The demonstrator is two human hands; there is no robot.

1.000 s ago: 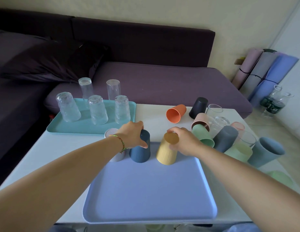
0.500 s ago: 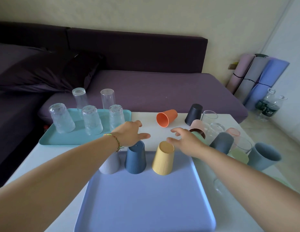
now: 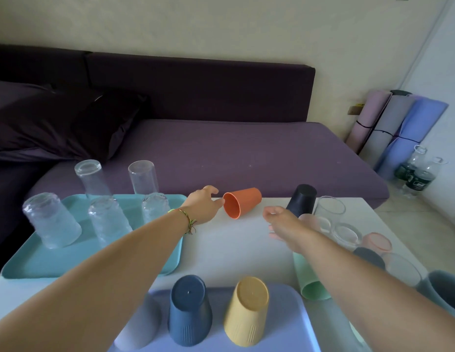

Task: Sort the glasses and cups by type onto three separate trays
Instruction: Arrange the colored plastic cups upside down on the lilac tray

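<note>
Three ribbed plastic cups, pale grey [image 3: 142,331], navy blue [image 3: 189,313] and yellow [image 3: 248,311], stand upturned along the far edge of the lavender-blue tray [image 3: 289,323]. Five clear glasses stand upturned on the teal tray [image 3: 68,265], so the sorting looks partly done, with a mixed heap of cups and glasses waiting at the right of the white surface [image 3: 234,250].

The step in hand appears to be a reach for the next pieces. The left hand [image 3: 202,205] is open, its fingers spread at the mouth of the orange plastic cup [image 3: 244,203]. That cup lies on its side between the teal tray and the heap; whether the fingers touch it I cannot tell. The right hand [image 3: 282,222] is empty, fingers loosely curled, just short of the upturned black cup [image 3: 302,199].

Next, the left hand likely has to close on the orange cup's rim without letting it roll, then lift it and turn it mouth down. Its wall looks smooth, so it may belong on a third tray, which is not in view.
</note>
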